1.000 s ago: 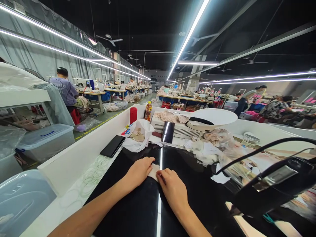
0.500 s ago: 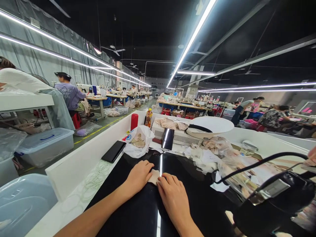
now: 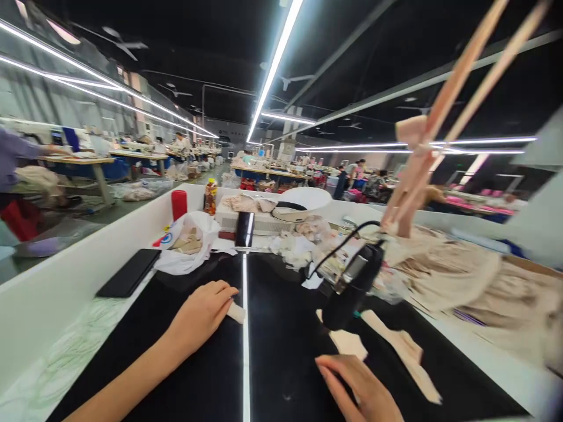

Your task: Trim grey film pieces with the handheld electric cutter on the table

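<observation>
My left hand (image 3: 204, 310) rests on the shiny black work surface (image 3: 281, 328), its fingers closed over a small beige fabric piece (image 3: 236, 312) whose end sticks out to the right. Lower right, my right hand (image 3: 358, 387) is loosely bent, with a gap between thumb and fingers and nothing visible in it. Just beyond its fingertips lies a beige cut fabric piece (image 3: 349, 344). A longer beige strip (image 3: 404, 351) lies further right. Behind these pieces stands a black hand-held machine (image 3: 356, 287) with a cable, blurred; its lower end meets the surface near the fabric.
A white plastic bag (image 3: 189, 243) with fabric, a black flat case (image 3: 128, 273) and a phone (image 3: 244, 229) lie along the far left side. Scraps (image 3: 292, 249) fill the back. Beige garments (image 3: 444, 264) are heaped right; peach straps (image 3: 453, 88) hang above the machine. White walls (image 3: 153, 214) border the table.
My view has turned right. My right hand has left the small fabric piece and moved right, near the other pieces. The left hand stays on the small piece.
</observation>
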The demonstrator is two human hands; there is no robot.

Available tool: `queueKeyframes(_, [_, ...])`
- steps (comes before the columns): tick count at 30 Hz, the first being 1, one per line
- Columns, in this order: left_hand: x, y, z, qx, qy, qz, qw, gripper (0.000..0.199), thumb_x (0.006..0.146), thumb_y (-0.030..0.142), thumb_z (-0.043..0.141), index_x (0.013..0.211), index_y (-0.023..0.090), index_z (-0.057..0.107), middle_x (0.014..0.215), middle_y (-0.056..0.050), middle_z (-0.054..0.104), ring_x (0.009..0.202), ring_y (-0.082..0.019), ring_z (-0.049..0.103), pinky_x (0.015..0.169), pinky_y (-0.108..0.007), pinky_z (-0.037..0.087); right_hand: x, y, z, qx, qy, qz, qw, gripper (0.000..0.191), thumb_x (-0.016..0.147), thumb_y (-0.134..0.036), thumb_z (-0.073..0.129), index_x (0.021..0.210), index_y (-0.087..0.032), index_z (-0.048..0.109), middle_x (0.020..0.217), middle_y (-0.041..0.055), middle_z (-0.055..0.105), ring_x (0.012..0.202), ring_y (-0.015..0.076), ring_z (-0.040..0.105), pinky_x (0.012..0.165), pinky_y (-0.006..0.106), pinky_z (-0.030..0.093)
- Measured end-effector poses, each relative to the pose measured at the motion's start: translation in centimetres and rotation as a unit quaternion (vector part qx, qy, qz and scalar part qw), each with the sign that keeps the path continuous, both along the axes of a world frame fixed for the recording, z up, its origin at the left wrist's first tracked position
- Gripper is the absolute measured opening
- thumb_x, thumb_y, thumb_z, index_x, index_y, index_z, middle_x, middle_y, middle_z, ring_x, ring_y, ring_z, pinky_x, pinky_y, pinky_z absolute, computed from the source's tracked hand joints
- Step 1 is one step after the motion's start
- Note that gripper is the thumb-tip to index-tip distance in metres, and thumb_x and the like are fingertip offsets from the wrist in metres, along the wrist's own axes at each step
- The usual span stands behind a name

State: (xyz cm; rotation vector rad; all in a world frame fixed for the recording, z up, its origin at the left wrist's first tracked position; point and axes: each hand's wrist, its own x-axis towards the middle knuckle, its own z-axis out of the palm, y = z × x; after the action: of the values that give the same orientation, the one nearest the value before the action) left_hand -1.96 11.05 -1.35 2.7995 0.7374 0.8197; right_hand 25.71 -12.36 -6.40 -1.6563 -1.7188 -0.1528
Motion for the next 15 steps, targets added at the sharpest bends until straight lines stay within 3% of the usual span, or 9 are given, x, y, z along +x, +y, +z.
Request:
queueKeyframes(3, [0.6,-0.8,0.0,0.003,-0.013,-0.050,0.999,0.031,0.105,0.024,0.039,0.117,0.021,0.068,0.110,-0.006,0.067,0.099,-0.022,0.067,0.091,-0.037,0.053,3.0,-3.5,1.1,-0.008,0.027,-0.113,0.993,0.019,0.102,-0.041,0.057,0.102,-0.030,0.073,0.095,0.0031,0.077,0.085,0.0220,0.075,0.075,0.029,0.062])
queueKeyframes(6, [1.5,-2.4,0.0,-0.006,0.014,-0.100,0.995,0.032,0.105,0.024,0.038,0.114,0.023,0.069,0.103,-0.003,0.068,0.089,-0.018,0.068,0.082,-0.030,0.054,4.6,-5.6,2.0,-0.022,0.024,-0.159,0.987,0.025,0.102,-0.046,0.056,0.101,-0.029,0.074,0.096,0.0045,0.077,0.083,0.0230,0.075,0.072,0.030,0.062])
queueKeyframes(10, [3.3,-5.3,-0.3,0.004,0.065,-0.153,0.986,0.033,0.102,0.014,0.039,0.113,0.024,0.068,0.092,-0.002,0.065,0.080,-0.016,0.066,0.071,-0.026,0.051,4.3,-6.2,2.1,-0.044,0.010,-0.136,0.990,0.027,0.103,-0.046,0.054,0.105,-0.029,0.074,0.096,0.0046,0.077,0.084,0.0223,0.074,0.075,0.031,0.062])
queueKeyframes(15, [6.2,-9.2,-1.5,0.020,0.097,-0.214,0.972,0.025,0.098,0.007,0.048,0.106,0.023,0.065,0.085,-0.001,0.061,0.072,-0.016,0.061,0.068,-0.025,0.047,3.2,-5.1,1.7,-0.066,-0.030,-0.090,0.993,0.028,0.107,-0.039,0.048,0.110,-0.024,0.072,0.100,0.0067,0.075,0.088,0.0226,0.072,0.078,0.034,0.060])
